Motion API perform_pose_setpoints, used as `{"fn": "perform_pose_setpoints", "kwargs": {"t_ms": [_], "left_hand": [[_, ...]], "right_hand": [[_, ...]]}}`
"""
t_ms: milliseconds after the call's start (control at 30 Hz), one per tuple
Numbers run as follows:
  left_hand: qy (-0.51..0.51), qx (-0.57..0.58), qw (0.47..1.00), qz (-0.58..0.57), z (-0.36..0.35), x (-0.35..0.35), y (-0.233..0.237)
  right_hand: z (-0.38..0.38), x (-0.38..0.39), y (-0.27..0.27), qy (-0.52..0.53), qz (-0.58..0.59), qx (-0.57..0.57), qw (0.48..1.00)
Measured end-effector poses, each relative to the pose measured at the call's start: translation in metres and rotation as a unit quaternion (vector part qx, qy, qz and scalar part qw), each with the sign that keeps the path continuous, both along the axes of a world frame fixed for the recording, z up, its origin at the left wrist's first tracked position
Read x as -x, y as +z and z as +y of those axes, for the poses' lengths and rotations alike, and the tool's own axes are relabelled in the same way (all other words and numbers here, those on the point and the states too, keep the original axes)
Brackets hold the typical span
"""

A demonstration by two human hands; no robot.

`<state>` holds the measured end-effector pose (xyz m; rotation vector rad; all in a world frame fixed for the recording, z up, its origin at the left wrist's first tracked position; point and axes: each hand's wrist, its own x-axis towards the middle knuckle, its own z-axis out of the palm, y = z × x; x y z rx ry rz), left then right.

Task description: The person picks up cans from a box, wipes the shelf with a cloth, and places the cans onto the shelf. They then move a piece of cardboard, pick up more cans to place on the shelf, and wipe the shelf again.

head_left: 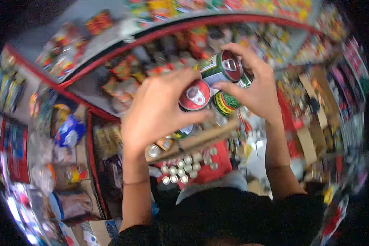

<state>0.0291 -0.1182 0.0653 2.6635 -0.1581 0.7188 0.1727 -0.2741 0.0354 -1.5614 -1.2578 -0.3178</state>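
My left hand (158,108) is wrapped around a can with a red pull-tab lid (195,95). In my right hand (254,88), thumb and fingers grip a green can with a dark red pull-tab lid (231,65), tilted so that its lid faces me. The two cans are close together, side by side. Just below my right thumb is a can of green peas (225,103), its label showing peas on green and yellow; it overlaps the edge of the shelf in this view.
Small cans with pale tops (184,170) stand in rows on a red surface below. A brown shelf edge (197,139) runs under my hands, with a small can (153,151) at its left. Red-edged shelves (184,30) of packets curve overhead. Open cardboard boxes (311,141) are at right.
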Motion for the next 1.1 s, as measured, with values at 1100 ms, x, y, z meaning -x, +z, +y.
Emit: {"fn": "perform_pose_setpoints", "kwargs": {"t_ms": [1100], "left_hand": [[0.123, 0.1, 0.84, 0.518, -0.254, -0.291, -0.946]], "right_hand": [[-0.224, -0.198, -0.956, -0.255, 0.29, 0.457, 0.801]]}}
